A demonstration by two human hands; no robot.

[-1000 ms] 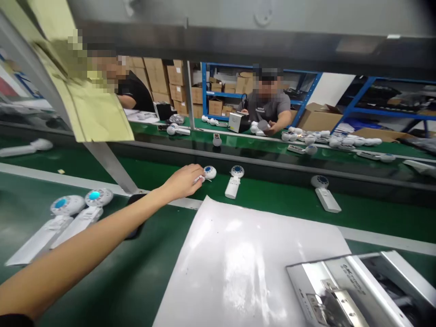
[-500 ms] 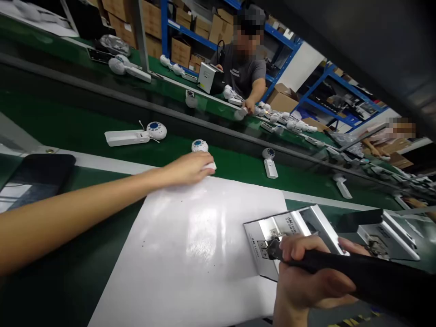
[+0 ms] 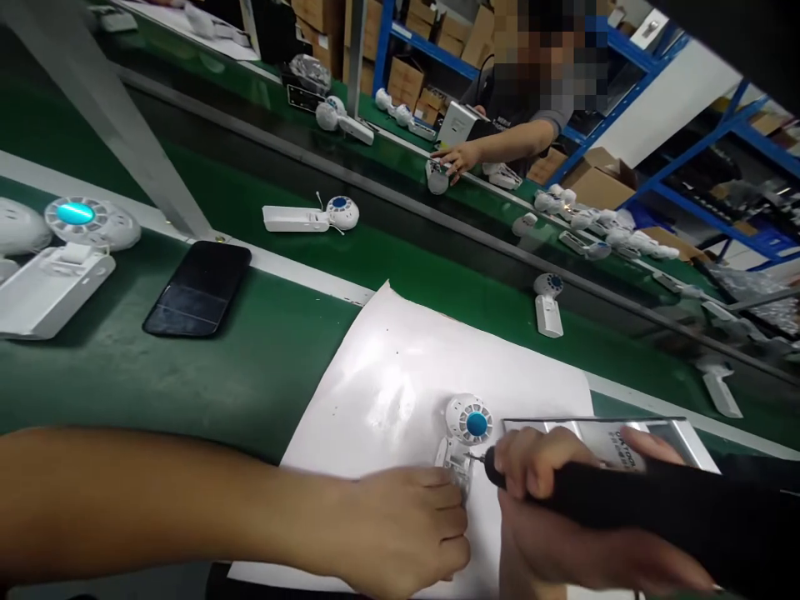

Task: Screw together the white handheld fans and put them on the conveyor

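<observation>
"White plastic device with a round, blue-centred head (image 3: 468, 419): where does it lie?"

"On the glossy white sheet (image 3: 368, 417), toward the sheet's right edge and well in from its far edge, head pointing away from the person."

"And the left hand (image 3: 412, 525)?"

"Curled over the device's lower part, fingers folded closed on it. It hides most of that part."

"The right hand (image 3: 547, 521)?"

"Wrapped firmly round a thick black screwdriver (image 3: 662, 492). Its thin metal tip is at the joint below the round head; I can't tell whether it touches."

"What is beside them?"

"A silver metal box with dark lettering (image 3: 609, 442), just beyond the right hand, at the sheet's right edge."

"Further left?"

"On the green counter (image 3: 268, 383), a flat black phone (image 3: 200, 292) lies by the far edge, with a white device with a glowing turquoise disc (image 3: 53, 287) nearer the left edge."
</observation>
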